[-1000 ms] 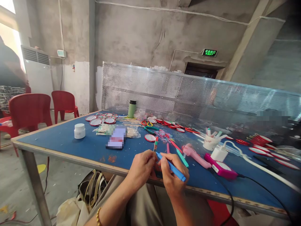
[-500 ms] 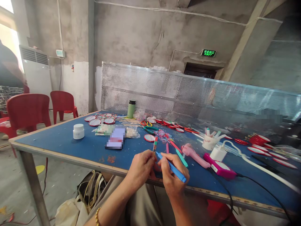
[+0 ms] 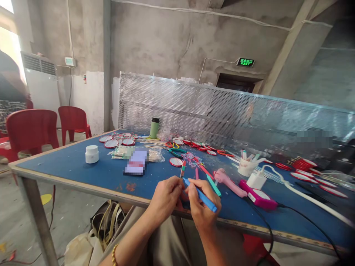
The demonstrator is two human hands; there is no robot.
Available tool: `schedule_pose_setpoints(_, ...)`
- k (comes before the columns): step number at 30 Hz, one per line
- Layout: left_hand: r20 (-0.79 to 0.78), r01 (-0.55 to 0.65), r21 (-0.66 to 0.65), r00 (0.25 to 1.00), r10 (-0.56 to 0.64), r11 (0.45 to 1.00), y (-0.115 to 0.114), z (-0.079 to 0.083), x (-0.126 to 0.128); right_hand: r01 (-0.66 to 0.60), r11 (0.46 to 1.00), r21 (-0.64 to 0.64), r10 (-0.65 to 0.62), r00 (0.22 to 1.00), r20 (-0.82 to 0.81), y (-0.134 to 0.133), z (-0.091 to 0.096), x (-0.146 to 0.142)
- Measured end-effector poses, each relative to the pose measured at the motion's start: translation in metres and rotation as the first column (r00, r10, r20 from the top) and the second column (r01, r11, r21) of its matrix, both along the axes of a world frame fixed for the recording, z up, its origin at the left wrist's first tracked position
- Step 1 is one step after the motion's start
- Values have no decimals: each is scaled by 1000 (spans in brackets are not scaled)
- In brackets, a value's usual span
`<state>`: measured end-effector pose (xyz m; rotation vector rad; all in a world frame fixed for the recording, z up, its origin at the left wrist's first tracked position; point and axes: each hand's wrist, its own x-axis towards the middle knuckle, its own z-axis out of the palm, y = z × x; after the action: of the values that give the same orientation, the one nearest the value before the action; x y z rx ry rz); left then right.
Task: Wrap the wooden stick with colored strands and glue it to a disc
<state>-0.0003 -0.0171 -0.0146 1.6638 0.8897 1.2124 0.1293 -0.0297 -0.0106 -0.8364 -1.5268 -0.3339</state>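
Note:
My left hand (image 3: 166, 194) is closed on a thin flat stick (image 3: 183, 167), whose upper end shows red, green and brown bands; the rest is hidden in my fingers. In my right hand (image 3: 203, 207) is a blue marker pen (image 3: 205, 200), its tip close against the stick's side. Whether the tip touches, I cannot tell. Just beyond my hands lie a pink pen (image 3: 196, 173), a teal pen (image 3: 213, 185) and a round white disc with a red rim (image 3: 176, 162). Coloured strings (image 3: 192, 159) lie in a tangle behind them.
A phone (image 3: 135, 162), a white jar (image 3: 92, 154) and a green bottle (image 3: 154, 128) stand or lie leftward. To the right are a pink glue gun (image 3: 230, 183), a magenta box (image 3: 257, 197) with cables and a cup of pens (image 3: 246, 166). A perforated metal panel (image 3: 172, 99) borders the table's back.
The blue marker has shifted slightly left with my right hand, its tip staying by the stick. My left hand holds the stick almost still.

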Motion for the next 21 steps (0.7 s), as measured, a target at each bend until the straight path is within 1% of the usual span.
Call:
schedule_pose_setpoints(6, -3, 2, -4, 1000, -2, 1000, 0, 2, 0, 18, 1000, -5, -19, 1000, -9, -1, 1, -1)
schedule_pose_setpoints(14, -4, -1, -4, 1000, 1, 1000, 1, -1, 0, 25, 1000, 0, -25, 999, -24, 1, -4, 1)
schedule_pose_setpoints(21, -3, 10, -9, 1000, -10, 1000, 1, 0, 0, 0, 1000, 0, 0, 1000, -16, 0, 1, -1)
